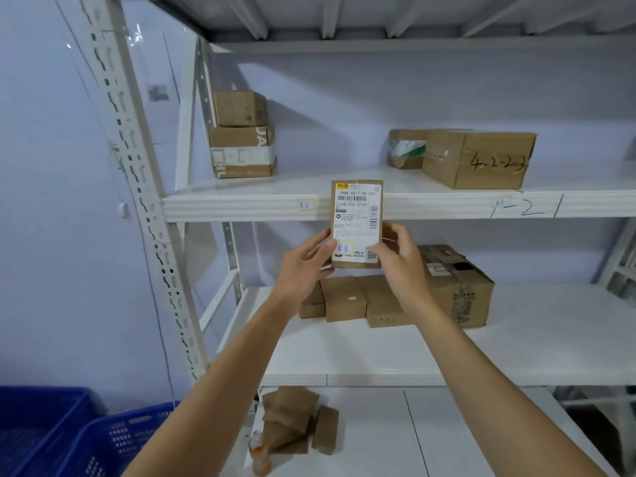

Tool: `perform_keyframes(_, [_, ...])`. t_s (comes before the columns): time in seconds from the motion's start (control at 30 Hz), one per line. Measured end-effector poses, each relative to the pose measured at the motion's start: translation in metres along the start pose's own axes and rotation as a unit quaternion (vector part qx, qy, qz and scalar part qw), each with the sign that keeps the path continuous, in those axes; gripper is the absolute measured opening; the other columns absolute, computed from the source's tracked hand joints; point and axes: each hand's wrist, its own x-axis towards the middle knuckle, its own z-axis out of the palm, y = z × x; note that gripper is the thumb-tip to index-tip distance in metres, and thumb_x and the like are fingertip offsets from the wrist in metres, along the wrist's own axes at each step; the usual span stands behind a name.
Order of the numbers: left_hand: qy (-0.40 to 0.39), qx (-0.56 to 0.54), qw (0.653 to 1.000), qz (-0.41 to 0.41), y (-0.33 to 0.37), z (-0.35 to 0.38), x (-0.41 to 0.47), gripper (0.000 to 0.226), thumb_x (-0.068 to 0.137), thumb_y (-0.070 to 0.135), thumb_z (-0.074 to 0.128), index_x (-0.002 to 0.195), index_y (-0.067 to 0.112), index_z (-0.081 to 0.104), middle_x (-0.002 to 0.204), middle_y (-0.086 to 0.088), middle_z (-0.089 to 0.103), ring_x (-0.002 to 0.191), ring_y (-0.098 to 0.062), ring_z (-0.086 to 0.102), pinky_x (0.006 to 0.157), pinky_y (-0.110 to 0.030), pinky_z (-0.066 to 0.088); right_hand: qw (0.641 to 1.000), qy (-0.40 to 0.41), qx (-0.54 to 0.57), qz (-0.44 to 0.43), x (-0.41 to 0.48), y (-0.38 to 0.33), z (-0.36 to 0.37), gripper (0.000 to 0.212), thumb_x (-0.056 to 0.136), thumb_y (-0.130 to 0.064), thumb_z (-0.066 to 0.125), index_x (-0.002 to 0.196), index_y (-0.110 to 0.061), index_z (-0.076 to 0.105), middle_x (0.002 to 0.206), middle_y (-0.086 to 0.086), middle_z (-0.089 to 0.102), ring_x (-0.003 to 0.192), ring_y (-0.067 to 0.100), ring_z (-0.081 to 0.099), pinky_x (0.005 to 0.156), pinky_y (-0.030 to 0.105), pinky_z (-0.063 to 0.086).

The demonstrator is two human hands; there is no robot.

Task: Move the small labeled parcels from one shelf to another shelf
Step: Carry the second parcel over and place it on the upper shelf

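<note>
Both arms stretched fwd and up, forearms converging toward centre. Small labeled parcel (357, 224) held upright between the two hands, label facing the camera, in front of the upper shelf edge (241, 208) — lifted in the air, not resting on anything. Left hand (303, 266) clamped on the parcel's lower left edge, thumb across the front near a yellow sticker, fingers wrapped behind. Right hand (395, 259) pinching the lower right corner, thumb on the front, fingers curled at the side and rear. Each grip closed on the parcel. Behind the wrists, middle shelf (516, 356) w/ a row of small brown boxes (344, 297) beside a larger taped carton (457, 287). Upper shelf: stacked boxes (241, 136) at left, carton marked 4-2-2-3 (481, 158) at right. Blue crates (62, 435) at bottom left.
</note>
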Motion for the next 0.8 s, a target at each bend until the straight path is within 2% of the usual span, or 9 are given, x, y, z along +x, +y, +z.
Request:
perform_keyframes(0.1, [0.017, -0.002, 1.000, 0.019, 0.005, 0.000, 0.007, 0.050, 0.104, 0.030, 0.062, 0.152, 0.019, 0.054, 0.131, -0.006, 0.075, 0.121, -0.021, 0.071, 0.088, -0.022, 0.061, 1.000, 0.007, 0.004, -0.009, 0.009, -0.006, 0.003, 0.035, 0.097, -0.011, 0.066, 0.129, -0.022, 0.054, 0.119, -0.015, 0.066, 0.105, -0.009, 0.063, 0.074, 0.005, 0.052])
perform_keyframes(0.23, [0.055, 0.021, 0.995, 0.076, 0.028, -0.005, 0.029, 0.046, 0.102, 0.032, 0.065, 0.146, 0.019, 0.062, 0.112, 0.008, 0.079, 0.092, -0.001, 0.077, 0.073, -0.020, 0.061, 0.999, 0.020, 0.012, -0.045, 0.032, -0.026, 0.012, 0.028, 0.098, -0.007, 0.064, 0.120, -0.019, 0.052, 0.124, -0.002, 0.067, 0.114, 0.011, 0.066, 0.080, 0.015, 0.056])
perform_keyframes(0.3, [0.080, 0.039, 0.990, 0.111, 0.044, -0.011, 0.044, 0.039, 0.101, 0.033, 0.067, 0.138, 0.019, 0.069, 0.102, 0.014, 0.080, 0.084, 0.001, 0.076, 0.069, -0.020, 0.061, 0.998, 0.007, 0.013, -0.063, 0.047, -0.037, 0.020, 0.028, 0.099, -0.010, 0.063, 0.123, -0.020, 0.052, 0.128, -0.001, 0.067, 0.116, 0.012, 0.066, 0.082, 0.017, 0.056])
perform_keyframes(0.37, [0.098, 0.063, 0.983, 0.139, 0.059, -0.019, 0.060, 0.035, 0.100, 0.036, 0.067, 0.131, 0.021, 0.074, 0.098, 0.013, 0.080, 0.080, 0.001, 0.074, 0.068, -0.020, 0.061, 0.997, -0.001, 0.012, -0.079, 0.061, -0.049, 0.028, 0.027, 0.100, -0.014, 0.063, 0.124, -0.021, 0.053, 0.129, -0.004, 0.066, 0.114, 0.008, 0.066, 0.076, 0.012, 0.055])
perform_keyframes(0.43, [0.106, 0.097, 0.977, 0.156, 0.073, -0.027, 0.076, 0.033, 0.101, 0.040, 0.065, 0.125, 0.020, 0.077, 0.099, 0.010, 0.080, 0.081, -0.002, 0.075, 0.066, -0.022, 0.061, 0.996, -0.010, 0.010, -0.088, 0.077, -0.056, 0.035, 0.030, 0.100, -0.017, 0.063, 0.129, -0.020, 0.055, 0.131, -0.005, 0.066, 0.115, 0.004, 0.065, 0.080, 0.013, 0.054])
perform_keyframes(0.57, [0.107, 0.148, 0.978, 0.104, 0.091, -0.047, 0.104, 0.033, 0.105, 0.046, 0.054, 0.113, 0.021, 0.075, 0.102, 0.001, 0.079, 0.086, -0.026, 0.080, 0.063, -0.027, 0.064, 0.996, -0.068, -0.007, -0.049, 0.109, -0.068, 0.051, 0.040, 0.100, -0.024, 0.066, 0.139, -0.019, 0.060, 0.139, 0.001, 0.067, 0.126, 0.016, 0.063, 0.107, 0.038, 0.052])
perform_keyframes(0.63, [0.093, 0.175, 0.978, 0.070, 0.095, -0.055, 0.115, 0.042, 0.105, 0.053, 0.050, 0.114, 0.020, 0.074, 0.104, -0.003, 0.079, 0.082, -0.022, 0.077, 0.066, -0.030, 0.064, 0.996, -0.087, -0.010, -0.023, 0.123, -0.072, 0.060, 0.042, 0.100, -0.026, 0.066, 0.141, -0.018, 0.062, 0.137, 0.000, 0.068, 0.123, 0.016, 0.064, 0.111, 0.041, 0.050])
perform_keyframes(0.7, [0.085, 0.223, 0.969, 0.067, 0.097, -0.062, 0.124, 0.045, 0.102, 0.059, 0.048, 0.107, 0.024, 0.076, 0.094, 0.001, 0.079, 0.080, -0.017, 0.072, 0.066, -0.030, 0.060, 0.994, -0.104, -0.020, -0.017, 0.135, -0.074, 0.068, 0.044, 0.099, -0.031, 0.065, 0.142, -0.020, 0.064, 0.136, -0.002, 0.069, 0.120, 0.013, 0.065, 0.113, 0.041, 0.048])
perform_keyframes(0.8, [0.072, 0.288, 0.954, 0.045, 0.094, -0.073, 0.136, 0.058, 0.099, 0.064, 0.048, 0.111, 0.017, 0.079, 0.100, -0.008, 0.079, 0.090, -0.025, 0.072, 0.073, -0.034, 0.051, 0.989, -0.131, -0.066, -0.010, 0.147, -0.072, 0.078, 0.049, 0.096, -0.042, 0.066, 0.142, -0.026, 0.064, 0.136, -0.004, 0.069, 0.122, 0.015, 0.065, 0.113, 0.043, 0.049])
